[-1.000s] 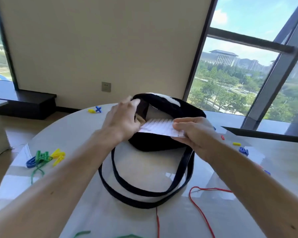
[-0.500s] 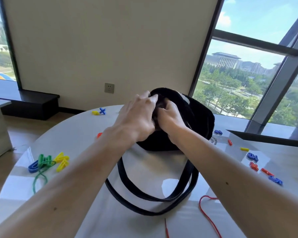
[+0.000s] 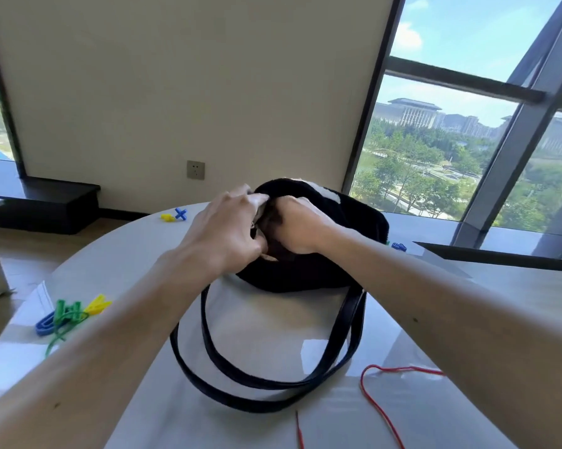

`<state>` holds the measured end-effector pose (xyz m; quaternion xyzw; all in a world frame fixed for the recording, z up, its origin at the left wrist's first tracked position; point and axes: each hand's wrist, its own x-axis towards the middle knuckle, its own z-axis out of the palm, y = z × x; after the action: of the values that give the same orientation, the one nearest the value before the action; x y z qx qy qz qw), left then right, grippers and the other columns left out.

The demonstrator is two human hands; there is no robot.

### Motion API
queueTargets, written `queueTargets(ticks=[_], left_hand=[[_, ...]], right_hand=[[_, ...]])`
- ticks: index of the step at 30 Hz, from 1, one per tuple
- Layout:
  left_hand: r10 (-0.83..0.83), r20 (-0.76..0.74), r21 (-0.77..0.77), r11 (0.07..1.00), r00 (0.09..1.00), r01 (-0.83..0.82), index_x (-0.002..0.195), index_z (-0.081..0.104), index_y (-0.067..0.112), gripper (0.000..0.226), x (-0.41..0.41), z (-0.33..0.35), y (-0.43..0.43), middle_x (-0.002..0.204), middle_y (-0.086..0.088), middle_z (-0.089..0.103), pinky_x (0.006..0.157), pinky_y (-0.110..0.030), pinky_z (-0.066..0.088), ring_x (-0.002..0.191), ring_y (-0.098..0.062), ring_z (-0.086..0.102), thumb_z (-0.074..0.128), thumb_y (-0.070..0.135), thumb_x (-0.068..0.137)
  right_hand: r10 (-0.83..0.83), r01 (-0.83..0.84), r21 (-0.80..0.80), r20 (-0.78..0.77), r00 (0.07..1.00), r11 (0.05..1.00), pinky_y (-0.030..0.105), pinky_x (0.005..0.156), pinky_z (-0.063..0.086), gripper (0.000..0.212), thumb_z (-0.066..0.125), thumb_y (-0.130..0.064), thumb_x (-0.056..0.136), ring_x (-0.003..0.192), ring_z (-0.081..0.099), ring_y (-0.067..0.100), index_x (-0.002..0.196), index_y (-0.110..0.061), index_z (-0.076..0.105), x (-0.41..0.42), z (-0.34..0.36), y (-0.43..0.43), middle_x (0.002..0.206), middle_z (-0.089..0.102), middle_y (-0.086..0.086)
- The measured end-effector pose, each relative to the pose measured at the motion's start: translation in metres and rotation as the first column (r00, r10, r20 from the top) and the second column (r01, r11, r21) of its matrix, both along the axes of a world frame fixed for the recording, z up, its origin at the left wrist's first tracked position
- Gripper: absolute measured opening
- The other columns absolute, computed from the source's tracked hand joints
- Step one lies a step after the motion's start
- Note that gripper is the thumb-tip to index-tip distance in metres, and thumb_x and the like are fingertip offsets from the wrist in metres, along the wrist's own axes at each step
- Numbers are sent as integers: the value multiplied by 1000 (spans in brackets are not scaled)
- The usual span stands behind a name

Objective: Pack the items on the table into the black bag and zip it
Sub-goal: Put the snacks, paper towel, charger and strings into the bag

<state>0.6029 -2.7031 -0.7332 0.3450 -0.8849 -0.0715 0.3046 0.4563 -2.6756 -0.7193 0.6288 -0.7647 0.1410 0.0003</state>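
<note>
The black fuzzy bag (image 3: 325, 267) stands in the middle of the round table (image 3: 117, 260), its two long straps (image 3: 273, 388) looping toward me. My left hand (image 3: 224, 234) pinches the near left edge of the bag's opening. My right hand (image 3: 300, 225) is pushed into that opening, with its fingertips hidden inside, so I cannot tell what they hold. On the table lie a bunch of green, blue and yellow clips (image 3: 69, 315) at the left, a yellow and a blue piece (image 3: 174, 215) at the far side, and a blue piece (image 3: 399, 246) right of the bag.
A red cord (image 3: 381, 406) trails over the near right of the table. A dark low bench (image 3: 43, 202) stands by the wall at the left. A dark ledge (image 3: 500, 256) and large windows lie beyond the table on the right.
One second ago both hands held a white flat item at the bag's mouth. It has gone inside and out of sight, and my right hand has followed it into the opening.
</note>
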Motion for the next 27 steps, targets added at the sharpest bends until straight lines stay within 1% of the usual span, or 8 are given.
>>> queueTargets(ticks=[3, 8, 12, 15, 18, 21, 23, 27], left_hand=[[12, 28, 16, 1000, 1000, -12, 129, 60, 30, 52, 5, 0, -2, 107, 4, 53, 86, -42, 50, 101, -24, 58, 71, 29, 78], [7, 125, -24, 1000, 992, -5, 110, 66, 28, 32, 4, -4, 3, 113, 1, 54, 93, -40, 45, 110, -24, 51, 71, 38, 81], [-31, 101, -95, 995, 994, 40, 94, 67, 29, 12, 6, 5, 15, 114, 1, 54, 97, -42, 43, 113, -23, 49, 69, 35, 84], [-202, 100, -44, 977, 974, 207, 87, 67, 28, 3, 6, 19, 30, 95, 11, 56, 80, -33, 46, 95, -16, 56, 68, 31, 86], [-362, 249, 116, 932, 898, 343, 77, 67, 29, 9, 7, 21, 51, 69, 22, 61, 61, -17, 43, 69, 2, 58, 67, 30, 86], [-432, 461, 253, 901, 775, 352, 76, 67, 29, 11, 5, 10, 68, 67, 25, 60, 58, -24, 44, 60, -4, 54, 66, 29, 87], [-463, 532, 309, 886, 709, 346, 76, 67, 28, 10, 4, 5, 74, 71, 16, 62, 58, -25, 43, 61, -6, 54, 69, 29, 86], [-530, 565, 389, 847, 633, 362, 72, 67, 27, 11, 6, 5, 84, 66, 11, 66, 55, -22, 44, 54, -2, 56, 71, 29, 83]], right_hand=[[33, -34, -71, -17, 999, 997, 43, 86, 56, 34, 49, -23, 88, 104, 64, 34, 120, -28, 62, -3, -3, 25, 117, 66, 7], [106, -139, -272, -132, 986, 952, 43, 93, 51, 47, 53, -18, 91, 114, 61, 26, 136, -30, 58, -9, -12, 67, 133, 57, -5], [138, -113, -429, 26, 990, 896, 38, 84, 56, 32, 60, -21, 92, 92, 69, 6, 123, -22, 67, -11, -19, 108, 124, 59, -9], [159, -115, -324, 111, 981, 939, 24, 76, 57, 26, 64, -30, 92, 88, 67, -1, 118, -27, 69, -12, -23, 139, 112, 65, -13], [139, -131, -60, 158, 978, 990, 23, 77, 56, 30, 64, -42, 90, 88, 67, 0, 117, -31, 70, -8, -33, 162, 102, 69, -16], [128, -150, 151, 145, 981, 977, 30, 84, 57, 32, 62, -48, 88, 89, 65, 1, 116, -33, 68, -7, -40, 176, 99, 67, -18], [143, -162, 143, 131, 981, 976, 25, 82, 56, 31, 61, -50, 88, 88, 62, -4, 112, -34, 69, -11, -41, 183, 97, 65, -20], [144, -141, -32, 163, 976, 990, 18, 73, 49, 22, 57, -54, 81, 88, 62, -5, 94, -39, 68, -33, -35, 188, 89, 67, -19]])
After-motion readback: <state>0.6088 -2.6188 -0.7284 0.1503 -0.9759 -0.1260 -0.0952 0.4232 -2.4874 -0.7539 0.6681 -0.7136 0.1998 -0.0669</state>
